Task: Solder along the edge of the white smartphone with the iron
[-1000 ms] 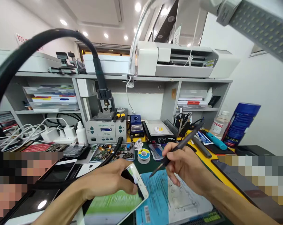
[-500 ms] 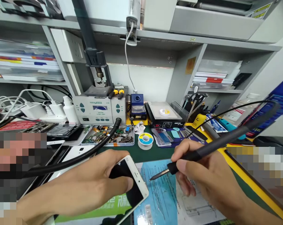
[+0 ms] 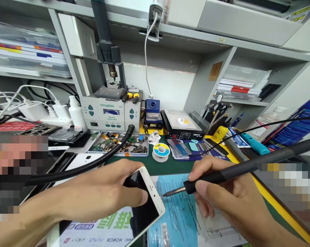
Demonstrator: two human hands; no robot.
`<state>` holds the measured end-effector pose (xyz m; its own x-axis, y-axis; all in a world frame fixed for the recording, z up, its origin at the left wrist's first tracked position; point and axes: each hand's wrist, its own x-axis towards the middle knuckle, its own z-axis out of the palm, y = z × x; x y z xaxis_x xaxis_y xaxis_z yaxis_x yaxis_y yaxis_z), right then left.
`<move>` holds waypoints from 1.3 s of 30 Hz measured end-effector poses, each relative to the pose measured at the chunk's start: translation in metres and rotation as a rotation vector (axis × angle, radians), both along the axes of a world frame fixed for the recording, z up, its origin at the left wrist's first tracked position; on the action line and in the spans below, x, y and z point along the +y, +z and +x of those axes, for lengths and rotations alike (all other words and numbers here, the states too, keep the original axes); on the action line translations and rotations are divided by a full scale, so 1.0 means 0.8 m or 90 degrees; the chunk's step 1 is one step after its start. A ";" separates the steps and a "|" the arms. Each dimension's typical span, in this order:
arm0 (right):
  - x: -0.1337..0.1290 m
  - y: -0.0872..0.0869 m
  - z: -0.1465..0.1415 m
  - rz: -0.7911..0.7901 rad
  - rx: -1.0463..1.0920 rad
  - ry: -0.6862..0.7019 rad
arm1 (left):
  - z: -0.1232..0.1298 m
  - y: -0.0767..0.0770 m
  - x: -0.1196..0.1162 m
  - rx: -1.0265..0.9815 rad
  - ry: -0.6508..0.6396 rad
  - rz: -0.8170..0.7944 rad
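A white phone with a black screen [image 3: 141, 212] is gripped by my left hand [image 3: 103, 195], the thumb lying on its glass and the fingers behind its upper side. My right hand [image 3: 221, 195] pinches the black handle of a soldering iron [image 3: 213, 176] like a pen. The iron's dark tip points left and is at or very near the phone's right edge; whether they touch I cannot tell. Under both lies a blue and white printed sheet [image 3: 177, 212]. A black hose [image 3: 93, 168] passes over my left wrist.
Behind stand a grey rework station [image 3: 111, 115], a tray of small parts [image 3: 121, 142], a solder spool [image 3: 161, 152], an iron stand [image 3: 153, 115] and a hot plate [image 3: 182, 125]. Scissors and tools [image 3: 219, 111] are at the back right. Another phone [image 3: 84, 163] lies left.
The iron's tip has come closer to the phone's edge and its handle is held flatter. The view has shifted slightly; my left hand still holds the phone.
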<state>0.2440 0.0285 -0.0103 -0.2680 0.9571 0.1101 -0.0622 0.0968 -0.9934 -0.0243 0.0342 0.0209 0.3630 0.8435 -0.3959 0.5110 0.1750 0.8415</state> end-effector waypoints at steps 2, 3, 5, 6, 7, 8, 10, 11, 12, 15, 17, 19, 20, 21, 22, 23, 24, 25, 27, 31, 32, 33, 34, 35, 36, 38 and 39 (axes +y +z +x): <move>0.000 0.001 -0.001 -0.010 -0.001 -0.004 | 0.001 -0.001 0.001 -0.043 -0.013 -0.005; 0.000 0.001 -0.002 -0.014 -0.001 -0.008 | 0.002 0.000 0.001 -0.060 -0.018 -0.004; 0.001 0.001 -0.004 -0.019 0.001 -0.011 | 0.005 0.002 0.000 -0.083 -0.017 0.001; 0.001 0.002 -0.005 -0.020 0.003 -0.011 | 0.006 0.003 -0.001 -0.090 -0.016 0.002; 0.002 0.002 -0.006 -0.021 0.005 -0.011 | 0.007 0.004 -0.003 -0.097 -0.018 0.001; 0.003 0.002 -0.007 -0.022 0.003 -0.013 | 0.007 0.004 -0.004 -0.100 -0.016 0.001; 0.003 0.003 -0.009 -0.026 -0.006 -0.013 | 0.007 0.005 -0.005 -0.095 -0.017 -0.003; 0.003 0.004 -0.009 -0.029 -0.011 -0.012 | 0.007 0.006 -0.005 -0.088 -0.017 -0.003; 0.003 0.004 -0.010 -0.030 -0.017 -0.010 | 0.006 0.006 -0.005 -0.079 -0.017 -0.001; 0.001 0.006 -0.011 -0.031 -0.037 -0.010 | 0.005 0.007 -0.003 -0.050 -0.030 0.011; 0.001 0.007 -0.011 -0.031 -0.050 -0.016 | 0.004 0.006 -0.002 -0.054 -0.047 0.006; 0.001 0.008 -0.011 -0.033 -0.055 -0.019 | 0.002 0.004 0.000 -0.052 -0.059 0.005; 0.001 0.008 -0.011 -0.033 -0.055 -0.017 | 0.001 0.004 0.000 -0.041 -0.059 0.006; 0.001 0.008 -0.012 -0.035 -0.051 -0.016 | 0.001 0.003 0.001 -0.024 -0.055 0.009; 0.001 0.007 -0.012 -0.037 -0.047 -0.014 | 0.000 0.003 0.002 -0.007 -0.046 0.012; 0.001 0.007 -0.012 -0.039 -0.043 -0.012 | 0.000 0.003 0.002 0.008 -0.038 0.015; 0.000 0.008 -0.012 -0.042 -0.040 -0.016 | 0.000 0.004 0.003 0.015 -0.033 0.014; 0.000 0.008 -0.013 -0.044 -0.039 -0.023 | 0.000 0.004 0.003 0.018 -0.032 0.014; -0.002 0.009 -0.013 -0.044 -0.041 -0.033 | 0.001 0.005 0.003 0.014 -0.039 0.018; -0.002 0.009 -0.012 -0.042 -0.045 -0.022 | 0.002 0.006 0.001 0.006 -0.053 0.026; -0.002 0.009 -0.012 -0.043 -0.044 -0.021 | 0.001 0.007 0.001 0.008 -0.053 0.028; -0.001 0.008 -0.011 -0.042 -0.043 -0.020 | 0.001 0.007 0.001 0.009 -0.053 0.030; -0.001 0.007 -0.011 -0.038 -0.041 -0.017 | 0.001 0.007 0.001 0.008 -0.053 0.032; 0.000 0.007 -0.010 -0.034 -0.041 -0.015 | 0.002 0.007 0.001 0.007 -0.053 0.034; 0.000 0.006 -0.010 -0.031 -0.043 -0.015 | 0.002 0.007 0.001 0.008 -0.051 0.037; 0.001 0.006 -0.009 -0.029 -0.052 -0.023 | 0.003 0.007 0.000 0.017 -0.037 0.039; 0.001 0.006 -0.009 -0.028 -0.057 -0.025 | 0.002 0.006 -0.001 0.023 -0.023 0.041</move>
<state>0.2371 0.0294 -0.0058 -0.2377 0.9703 0.0445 0.0306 0.0533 -0.9981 -0.0223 0.0336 0.0258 0.3801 0.8542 -0.3548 0.5461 0.1023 0.8315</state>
